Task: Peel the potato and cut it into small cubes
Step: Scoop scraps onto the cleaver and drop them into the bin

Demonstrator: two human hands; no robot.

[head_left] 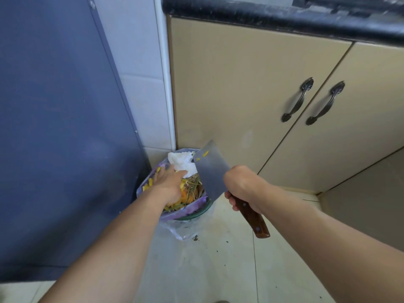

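Below, the right hand (pixel 241 184) has its fingers curled tightly round the brown wooden handle of a cleaver (pixel 213 173), gripping it just behind the blade. The broad steel blade points up and away from the person, tilted toward the left, and its far end hangs over the bin. Small yellow scraps (pixel 203 155) cling to the flat of the blade near its upper corner. The riveted end of the handle juts out below the wrist, toward the floor.

The left hand (pixel 169 183) reaches out over the bin with its back turned to the camera. Its fingers are stretched forward and lie close together, the tips touching or just above a crumpled white paper towel (pixel 182 161); whether anything is held under the palm cannot be told.

The waste bin (pixel 196 212) stands on the floor in the corner, lined with a purple bag (pixel 192 204), with a clear plastic bag (pixel 175 228) bunched against its near side. Inside lie yellow peelings (pixel 150 183), orange pieces and dry stringy waste, heaped to the rim. No whole potato shows in this view; only the peelings in the bin and the scraps on the blade are visible.

Beyond the bin rise beige cabinet doors (pixel 240 88) with two dark metal handles (pixel 297 99), under a black countertop edge (pixel 284 12). A dark blue panel (pixel 54 127) fills the left side. Pale floor tiles (pixel 218 270) carry a few dark crumbs.
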